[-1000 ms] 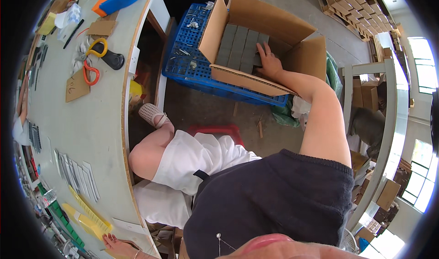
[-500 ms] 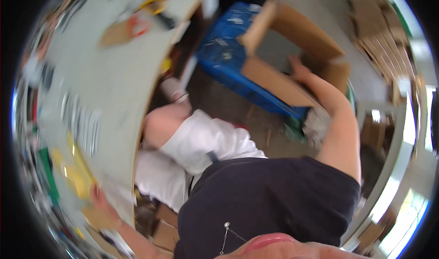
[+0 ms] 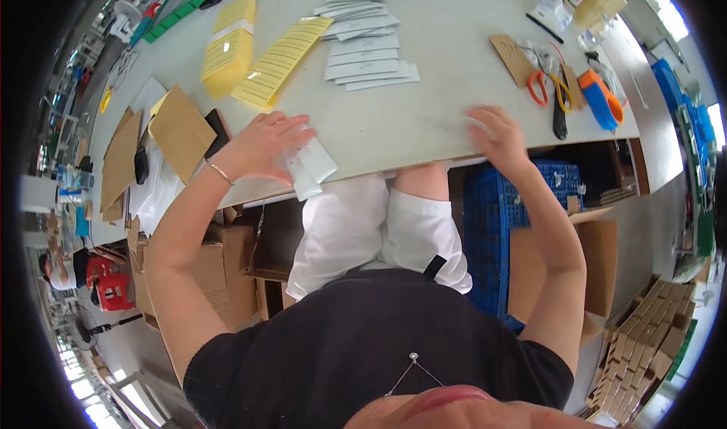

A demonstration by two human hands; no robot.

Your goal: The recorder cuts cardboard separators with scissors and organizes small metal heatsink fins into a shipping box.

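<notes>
My left hand [image 3: 271, 146] is at the table's near edge, its thumb and fingers on a few flat white packets [image 3: 312, 162] that jut past the edge. My right hand [image 3: 497, 140] hovers near the edge further right. Its fingers are bent and slightly blurred, with a gap to the thumb and nothing visible between. Beyond my hands several white packets [image 3: 369, 43] lie overlapping in a column. Left of them are a loose pile of yellow printed slips [image 3: 282, 64] and a banded yellow bundle [image 3: 229, 49].
Scissors [image 3: 550, 88], a blue-and-orange tape dispenser [image 3: 600, 100] and brown card [image 3: 512, 59] lie at the table's right. Brown envelopes [image 3: 182, 132] lie at the left. Below, right, stand a blue crate [image 3: 485, 232] and an open cardboard box [image 3: 530, 262]. A green tray [image 3: 189, 9] is far left.
My body and view have turned from the box at the side to face the table. My right hand has come out of the box; my left has moved from the yellow slips to the white packets.
</notes>
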